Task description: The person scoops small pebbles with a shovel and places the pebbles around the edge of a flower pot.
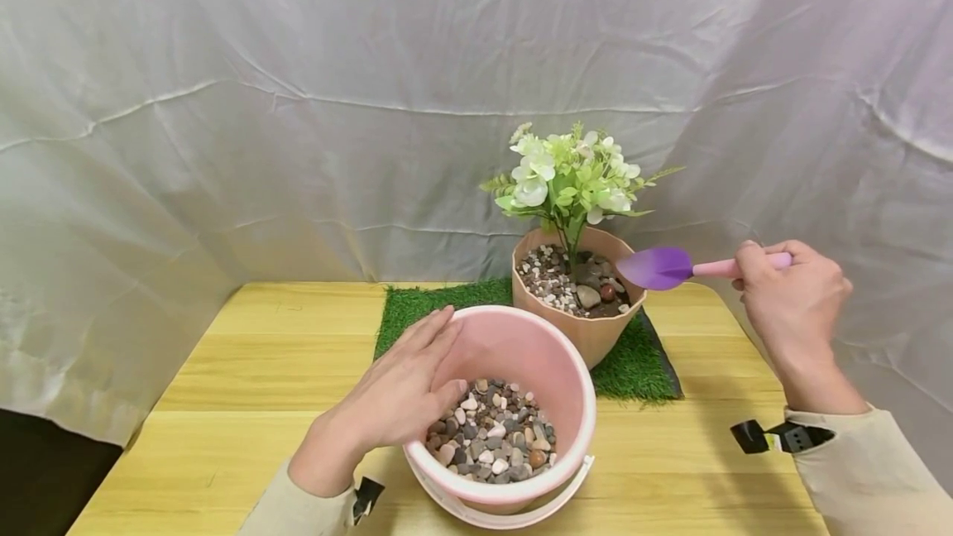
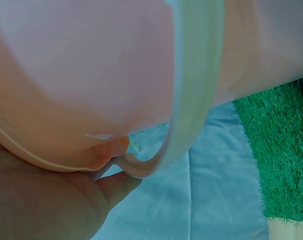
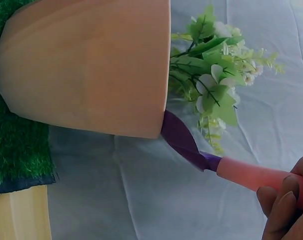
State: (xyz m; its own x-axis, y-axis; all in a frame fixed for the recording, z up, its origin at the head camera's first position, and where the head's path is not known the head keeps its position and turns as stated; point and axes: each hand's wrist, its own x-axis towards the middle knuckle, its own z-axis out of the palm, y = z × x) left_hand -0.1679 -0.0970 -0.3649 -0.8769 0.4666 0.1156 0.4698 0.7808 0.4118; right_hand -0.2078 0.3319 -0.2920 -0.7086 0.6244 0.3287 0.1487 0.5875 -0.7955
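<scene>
In the head view, my right hand (image 1: 792,296) holds a small garden trowel (image 1: 658,268) by its pink handle. Its purple blade is over the right rim of a peach flower pot (image 1: 581,333); the right wrist view shows the blade (image 3: 184,142) at the pot's edge. White flowers with green leaves (image 1: 569,176) stand in the pot, among small pebbles and larger stones. My left hand (image 1: 398,387) grips the left rim of a pink bucket (image 1: 514,346), thumb inside. Mixed pebbles (image 1: 495,437) cover the bucket's bottom. In the left wrist view, fingers touch near its handle (image 2: 196,75).
Under the pot lies a green artificial grass mat (image 1: 636,370) on a wooden table (image 1: 275,370). Behind hangs a pale grey cloth (image 1: 335,155). The bucket stands in front of the pot, close to it, with its handle lowered toward the front.
</scene>
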